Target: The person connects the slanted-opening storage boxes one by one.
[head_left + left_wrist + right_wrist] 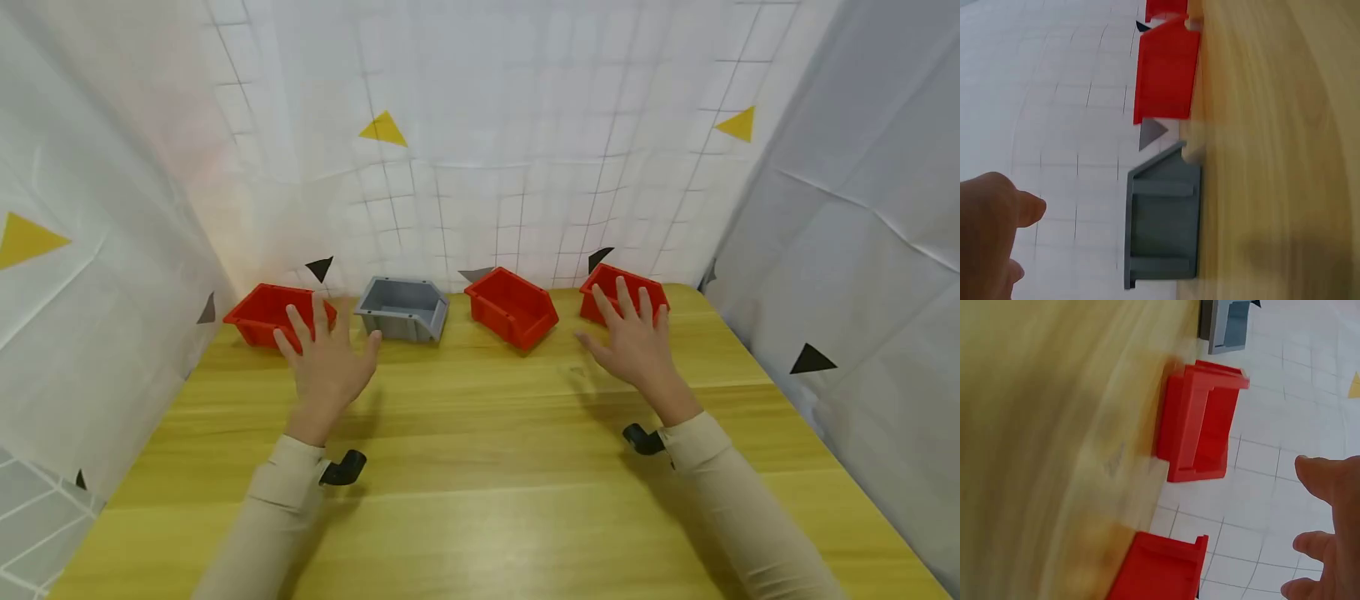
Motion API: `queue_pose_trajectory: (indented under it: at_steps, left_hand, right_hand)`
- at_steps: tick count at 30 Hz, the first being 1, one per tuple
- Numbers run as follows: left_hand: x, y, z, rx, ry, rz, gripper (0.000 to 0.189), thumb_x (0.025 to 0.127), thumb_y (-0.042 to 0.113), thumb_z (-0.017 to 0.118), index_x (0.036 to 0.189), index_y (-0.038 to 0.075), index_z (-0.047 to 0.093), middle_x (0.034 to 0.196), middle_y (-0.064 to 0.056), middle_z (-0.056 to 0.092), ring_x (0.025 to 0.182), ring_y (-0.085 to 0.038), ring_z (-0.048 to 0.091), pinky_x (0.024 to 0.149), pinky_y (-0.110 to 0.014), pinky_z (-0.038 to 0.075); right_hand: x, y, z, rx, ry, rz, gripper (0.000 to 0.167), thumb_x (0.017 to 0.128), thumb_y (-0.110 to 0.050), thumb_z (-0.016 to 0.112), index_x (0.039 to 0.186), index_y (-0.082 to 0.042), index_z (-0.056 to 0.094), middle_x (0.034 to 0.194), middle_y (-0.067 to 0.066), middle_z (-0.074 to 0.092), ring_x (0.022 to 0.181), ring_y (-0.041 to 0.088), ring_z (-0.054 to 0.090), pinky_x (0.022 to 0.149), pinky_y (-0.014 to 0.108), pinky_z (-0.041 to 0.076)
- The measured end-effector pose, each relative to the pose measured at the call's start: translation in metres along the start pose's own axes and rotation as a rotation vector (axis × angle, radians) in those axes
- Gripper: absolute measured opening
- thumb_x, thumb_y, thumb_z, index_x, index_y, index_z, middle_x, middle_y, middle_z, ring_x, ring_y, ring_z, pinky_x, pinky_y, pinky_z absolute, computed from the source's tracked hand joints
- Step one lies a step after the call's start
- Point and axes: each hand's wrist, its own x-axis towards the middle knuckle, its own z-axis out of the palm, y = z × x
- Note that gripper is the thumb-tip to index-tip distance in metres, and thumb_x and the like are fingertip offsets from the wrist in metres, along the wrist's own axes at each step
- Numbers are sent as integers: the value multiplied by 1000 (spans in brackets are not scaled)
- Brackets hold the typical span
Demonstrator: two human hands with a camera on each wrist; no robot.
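My left hand (327, 367) is spread in the air with its fingers apart, holding nothing. In the head view its fingertips overlap the far-left red bin (262, 321) and point near the grey bin (403, 312). Also spread and holding nothing, my right hand (637, 346) overlaps the far-right red bin (592, 307). Between the hands, a second red bin (504, 312) sits angled on the table. The left wrist view shows the grey bin (1163, 228) beyond the thumb (1029, 209). In the right wrist view, fingers (1319, 475) show at the right edge, apart from the middle red bin (1179, 425).
The bins stand in a row along the back edge of the wooden table (480, 483). Behind them hangs a white sheet (487, 100) with grid lines and yellow and black triangles. More white sheets (862, 217) close off both sides. Each wrist carries a small black camera (343, 468).
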Motion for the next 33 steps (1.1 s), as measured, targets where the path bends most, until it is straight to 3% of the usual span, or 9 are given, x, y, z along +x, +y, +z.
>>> queue_pose_trajectory:
  at_steps: [4,12,21,27,30,33]
  left_hand:
    - [9,-11,-14,19,-23,-33,85,105,55,39,169,14,1,170,-22,-15,147,-52,-28,108,-71,-22]
    - [32,-49,-33,24,-26,-125,87,104,48,43,166,2,3,165,-37,-2,145,-64,-15,109,-76,-14]
    - [61,-90,-28,-99,-120,-338,100,103,52,39,157,-12,-16,159,-46,-4,143,-68,-1,112,-77,10]
    - [68,-104,-17,-108,-168,-410,89,107,51,32,158,-15,1,159,-46,2,140,-69,13,109,-76,24]
    - [67,-114,-12,-79,-174,-398,78,108,44,35,154,-17,22,157,-47,7,132,-69,29,104,-75,34]
    - [64,-124,-10,-112,-162,-401,71,106,34,39,150,-20,27,157,-48,1,124,-70,37,103,-73,38]
  right_hand:
    - [12,8,-6,27,-4,-24,82,103,-54,54,167,-12,24,170,25,8,150,58,4,112,77,-1]
    - [49,38,-11,31,-66,-23,72,107,-48,48,165,-10,28,169,27,12,147,60,13,112,77,5]
    - [92,86,-17,102,-196,52,62,109,-25,42,166,-9,24,167,31,13,145,61,16,110,80,10]
    - [108,108,-13,132,-317,102,69,97,-3,38,165,-3,23,166,33,12,146,58,17,111,77,13]
    - [111,111,-5,200,-360,108,70,93,3,39,162,-2,28,160,32,31,135,54,36,111,71,28]
    - [110,112,2,194,-348,89,62,95,4,42,157,4,35,144,33,46,120,48,47,105,65,39]
